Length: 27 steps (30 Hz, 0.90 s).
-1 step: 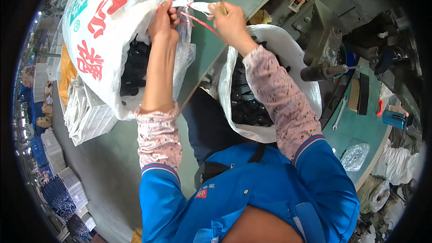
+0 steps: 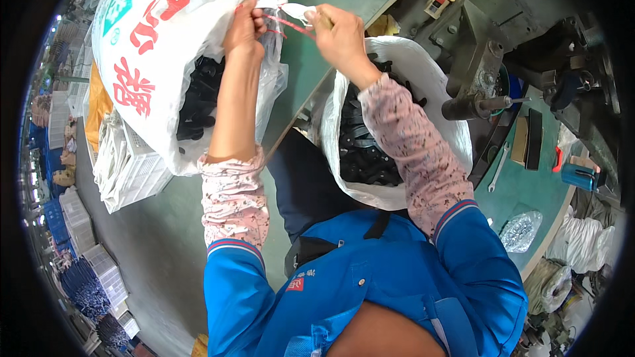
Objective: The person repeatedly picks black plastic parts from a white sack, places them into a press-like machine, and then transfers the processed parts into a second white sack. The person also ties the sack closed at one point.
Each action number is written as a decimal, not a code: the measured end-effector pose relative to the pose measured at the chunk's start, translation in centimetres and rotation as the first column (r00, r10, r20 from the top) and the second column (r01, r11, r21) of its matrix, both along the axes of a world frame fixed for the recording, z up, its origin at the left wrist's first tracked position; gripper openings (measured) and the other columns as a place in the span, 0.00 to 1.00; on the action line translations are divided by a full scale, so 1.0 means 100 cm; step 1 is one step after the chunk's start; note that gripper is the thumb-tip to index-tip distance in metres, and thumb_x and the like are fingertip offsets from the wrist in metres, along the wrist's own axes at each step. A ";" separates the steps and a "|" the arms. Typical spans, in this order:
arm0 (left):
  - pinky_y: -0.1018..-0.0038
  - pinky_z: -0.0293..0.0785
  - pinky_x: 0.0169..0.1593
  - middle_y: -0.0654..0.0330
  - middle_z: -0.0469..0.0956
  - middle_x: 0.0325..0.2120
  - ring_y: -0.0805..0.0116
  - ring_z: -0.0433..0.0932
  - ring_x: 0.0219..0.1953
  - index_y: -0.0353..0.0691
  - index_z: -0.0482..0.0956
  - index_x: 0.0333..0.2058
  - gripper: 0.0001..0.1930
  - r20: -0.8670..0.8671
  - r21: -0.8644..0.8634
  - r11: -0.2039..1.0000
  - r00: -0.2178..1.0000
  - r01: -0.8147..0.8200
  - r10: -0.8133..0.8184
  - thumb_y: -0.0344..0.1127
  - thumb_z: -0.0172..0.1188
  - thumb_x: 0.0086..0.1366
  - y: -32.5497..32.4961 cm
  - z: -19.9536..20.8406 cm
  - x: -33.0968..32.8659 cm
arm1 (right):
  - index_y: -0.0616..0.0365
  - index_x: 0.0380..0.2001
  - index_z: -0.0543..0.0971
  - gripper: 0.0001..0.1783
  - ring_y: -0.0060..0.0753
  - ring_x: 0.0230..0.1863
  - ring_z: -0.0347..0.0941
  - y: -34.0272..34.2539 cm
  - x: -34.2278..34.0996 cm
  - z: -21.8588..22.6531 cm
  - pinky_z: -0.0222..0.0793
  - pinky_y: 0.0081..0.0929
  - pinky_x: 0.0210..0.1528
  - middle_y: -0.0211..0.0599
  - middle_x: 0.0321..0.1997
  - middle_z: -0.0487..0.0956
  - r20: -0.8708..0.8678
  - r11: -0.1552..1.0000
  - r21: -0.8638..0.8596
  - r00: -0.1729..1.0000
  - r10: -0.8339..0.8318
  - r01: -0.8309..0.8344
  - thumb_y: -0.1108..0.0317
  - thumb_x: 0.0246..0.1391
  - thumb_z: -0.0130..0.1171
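A large white woven bag (image 2: 155, 86) with red and green print stands at the upper left, with black parts (image 2: 198, 96) inside its open mouth. My left hand (image 2: 245, 30) is closed on the bag's rim. To the right, my right hand (image 2: 340, 36) pinches the white gathered end (image 2: 296, 11) of the bag, pulled out from the rim. A red cord (image 2: 288, 24) runs between the two hands. Something thin and yellowish shows at my right fingers, too small to name. Below my right forearm, a second white bag (image 2: 440, 73) holds black parts (image 2: 364, 142).
Dark metal machinery (image 2: 486, 59) with a protruding spindle (image 2: 499, 102) stands at the right. A wrench (image 2: 499, 165) and a clear plastic bag (image 2: 521, 230) lie on the green table (image 2: 512, 188). White crates (image 2: 135, 175) stand left of the large bag.
My right hand has turned slightly, and the thin piece that stuck up above its fingers hardly shows now. The left hand has barely moved.
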<state>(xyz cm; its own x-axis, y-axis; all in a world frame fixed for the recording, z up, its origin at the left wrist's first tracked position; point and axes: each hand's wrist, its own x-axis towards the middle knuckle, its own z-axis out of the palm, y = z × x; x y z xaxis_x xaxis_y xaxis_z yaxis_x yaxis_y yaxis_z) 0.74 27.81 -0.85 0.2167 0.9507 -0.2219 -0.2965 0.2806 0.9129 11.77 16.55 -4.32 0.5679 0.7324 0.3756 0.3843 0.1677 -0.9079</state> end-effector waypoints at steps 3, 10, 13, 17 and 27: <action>0.81 0.67 0.21 0.65 0.73 0.18 0.75 0.73 0.19 0.40 0.75 0.31 0.11 -0.183 0.107 0.992 0.982 0.065 -0.045 0.40 0.65 0.58 -0.002 -0.021 -0.007 | 0.60 0.29 0.79 0.09 0.34 0.20 0.70 -0.005 0.000 -0.013 0.64 0.27 0.24 0.42 0.21 0.74 0.256 0.991 0.105 0.961 -0.108 0.083 0.64 0.55 0.58; 0.76 0.73 0.40 0.60 0.78 0.31 0.73 0.76 0.33 0.33 0.75 0.39 0.18 -0.434 0.151 0.917 0.859 0.368 -0.273 0.42 0.64 0.58 -0.021 -0.019 -0.011 | 0.55 0.37 0.80 0.10 0.44 0.27 0.75 -0.002 -0.033 -0.032 0.70 0.34 0.28 0.38 0.28 0.77 0.247 0.983 0.182 0.966 -0.078 0.033 0.75 0.47 0.61; 0.75 0.71 0.44 0.59 0.78 0.36 0.73 0.75 0.37 0.34 0.75 0.41 0.18 -0.433 0.188 0.906 0.860 0.379 -0.270 0.41 0.63 0.58 -0.003 -0.043 -0.016 | 0.57 0.40 0.78 0.14 0.42 0.27 0.76 -0.007 -0.035 -0.031 0.69 0.33 0.28 0.39 0.28 0.77 0.205 0.999 0.017 0.978 0.026 -0.030 0.66 0.48 0.62; 0.75 0.67 0.49 0.60 0.77 0.39 0.72 0.74 0.41 0.35 0.75 0.43 0.14 -0.423 0.232 0.877 0.855 0.421 -0.299 0.36 0.59 0.61 -0.004 -0.042 -0.017 | 0.61 0.46 0.75 0.23 0.24 0.29 0.72 -0.029 -0.027 -0.006 0.68 0.28 0.32 0.35 0.27 0.76 -0.335 0.957 -0.232 0.938 0.090 -0.174 0.55 0.54 0.59; 0.79 0.70 0.43 0.59 0.78 0.37 0.74 0.74 0.37 0.32 0.75 0.43 0.13 -0.056 0.152 0.952 0.964 0.264 -0.258 0.26 0.62 0.58 -0.020 -0.059 -0.008 | 0.63 0.40 0.74 0.12 0.25 0.23 0.75 -0.008 -0.021 -0.007 0.68 0.24 0.22 0.37 0.29 0.79 -0.493 0.973 -0.173 0.869 0.052 -0.156 0.65 0.59 0.50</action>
<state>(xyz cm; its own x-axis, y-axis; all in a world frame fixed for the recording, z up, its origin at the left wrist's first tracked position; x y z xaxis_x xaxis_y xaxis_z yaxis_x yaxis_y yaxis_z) -0.02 25.82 -6.78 0.4569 0.8853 -0.0868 -0.1990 0.1968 0.9600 9.64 15.77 -5.02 0.5553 0.8272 -0.0858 -0.1193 -0.0229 -0.9926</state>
